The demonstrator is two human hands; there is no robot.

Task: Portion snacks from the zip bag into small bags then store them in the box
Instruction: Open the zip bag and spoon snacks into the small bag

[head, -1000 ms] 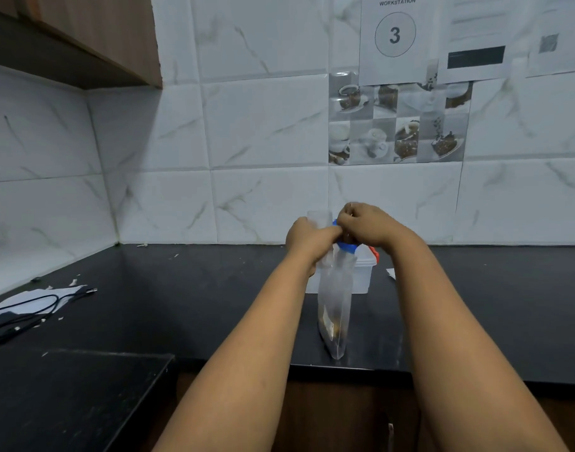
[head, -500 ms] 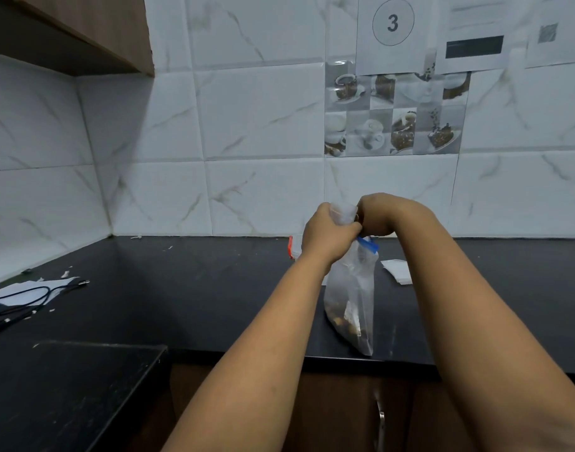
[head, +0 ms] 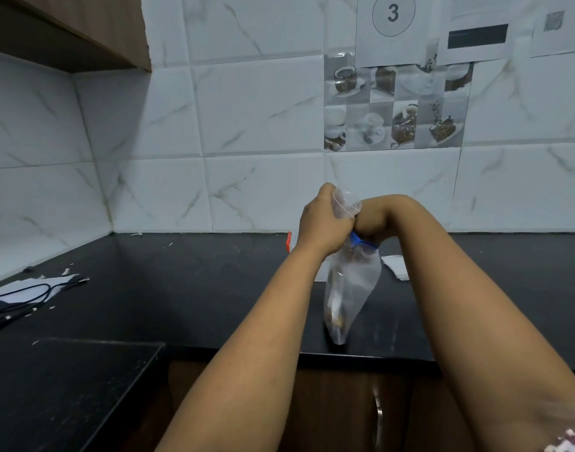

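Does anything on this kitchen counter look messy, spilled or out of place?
Small white scraps lie scattered on the black stone counter at the left, near a tangled black cable resting on a white sheet. The clear plastic zip bag with a blue strip hangs intact from both hands, and no snacks appear spilled.

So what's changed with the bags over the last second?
The zip bag tilted, its bottom swinging left, and the right hand dipped into its blue-edged mouth. The left hand still grips the small bag. The cable stayed put.
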